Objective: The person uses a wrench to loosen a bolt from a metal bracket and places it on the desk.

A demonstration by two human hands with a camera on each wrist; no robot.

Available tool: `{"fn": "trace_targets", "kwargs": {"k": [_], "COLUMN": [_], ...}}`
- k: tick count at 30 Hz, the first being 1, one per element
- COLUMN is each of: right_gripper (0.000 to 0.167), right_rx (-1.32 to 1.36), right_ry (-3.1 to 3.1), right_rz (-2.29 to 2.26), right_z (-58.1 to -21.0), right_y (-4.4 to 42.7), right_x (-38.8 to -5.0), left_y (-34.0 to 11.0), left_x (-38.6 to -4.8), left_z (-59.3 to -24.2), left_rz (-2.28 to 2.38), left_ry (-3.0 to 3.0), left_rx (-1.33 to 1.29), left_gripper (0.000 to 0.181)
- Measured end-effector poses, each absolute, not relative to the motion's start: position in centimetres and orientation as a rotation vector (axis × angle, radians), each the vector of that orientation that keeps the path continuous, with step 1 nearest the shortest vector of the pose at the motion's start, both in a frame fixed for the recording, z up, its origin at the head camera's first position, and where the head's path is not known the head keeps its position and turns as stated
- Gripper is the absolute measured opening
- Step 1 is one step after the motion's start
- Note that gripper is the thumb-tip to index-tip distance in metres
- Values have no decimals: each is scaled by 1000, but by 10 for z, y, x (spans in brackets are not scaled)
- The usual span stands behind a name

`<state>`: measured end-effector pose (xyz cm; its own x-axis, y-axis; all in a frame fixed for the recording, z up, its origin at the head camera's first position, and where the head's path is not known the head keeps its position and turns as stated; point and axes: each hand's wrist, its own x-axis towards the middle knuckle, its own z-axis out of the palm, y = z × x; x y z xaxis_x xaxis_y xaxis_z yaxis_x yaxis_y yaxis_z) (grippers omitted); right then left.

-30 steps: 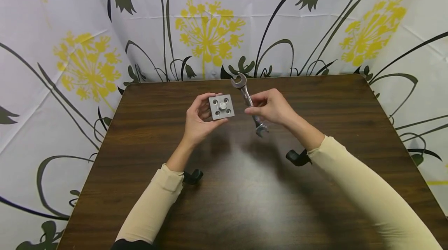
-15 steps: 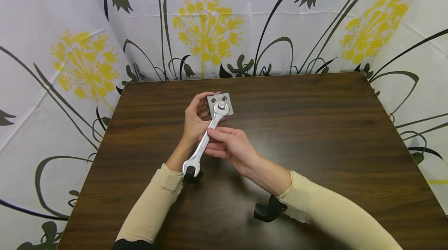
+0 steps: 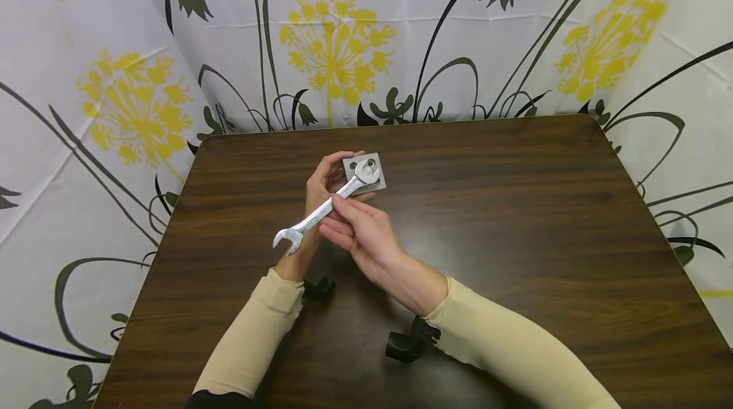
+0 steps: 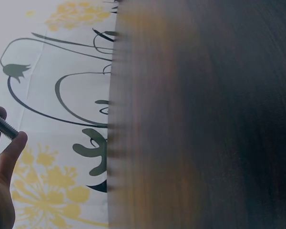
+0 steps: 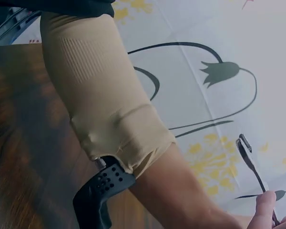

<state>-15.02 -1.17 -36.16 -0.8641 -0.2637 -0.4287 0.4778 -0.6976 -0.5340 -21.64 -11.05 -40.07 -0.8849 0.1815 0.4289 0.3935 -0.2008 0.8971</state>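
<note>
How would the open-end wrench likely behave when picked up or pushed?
The open-end wrench looks like solid metal, so it is probably stiff and fairly heavy for its size. Its smooth, shiny surface may feel slippery in the right hand. Its long, flat shape suggests sliding rather than rolling.

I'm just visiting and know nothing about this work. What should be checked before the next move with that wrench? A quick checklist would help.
1. Plate held: ok; the left hand grips the metal plate.
2. Wrench held: ok; the right hand pinches the wrench along its handle.
3. Wrench fully seated on the bolt: cannot tell; one open end overlaps the bolt's head, but the fit is too small to judge.
4. Plate braced on the table: not ok; it is held up in the air.
5. Handle clear of the left wrist: cannot tell; it crosses in front in the head view, with depth unclear.
</note>
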Motion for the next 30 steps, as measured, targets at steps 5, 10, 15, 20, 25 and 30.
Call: {"fn": "trace_targets", "kwargs": {"k": [5, 10, 15, 20, 25, 30], "right_gripper": [13, 15, 25, 30, 30, 39], "right_rx": [449, 436, 429, 428, 420, 367], "right_ry": [884, 850, 794, 763, 706, 627], "right_rz": [-2550, -2571, -2605, -2617, -2641, -2641], "right_z": [-364, -365, -359, -351, -349, -349], "right_y": [-20, -27, -31, -33, -31, -27], "right_x": [-151, -152, -153, -152, -156, -162], "left_y": [-110, -111, -110, -107, -105, -103], "left_x": [-216, -216, -213, -210, -209, -209], "left_z": [-403, -403, -398, -395, -397, -402], "left_rz": [-2199, -2054, -2025, -2019, -2169, -2317], "left_ry": [-1902, -1925, -1942, -1933, -1824, -1715], "left_rx": [-695, -776, -821, -851, -905, -932], "left_gripper": [73, 71, 71, 68, 66, 66]}}
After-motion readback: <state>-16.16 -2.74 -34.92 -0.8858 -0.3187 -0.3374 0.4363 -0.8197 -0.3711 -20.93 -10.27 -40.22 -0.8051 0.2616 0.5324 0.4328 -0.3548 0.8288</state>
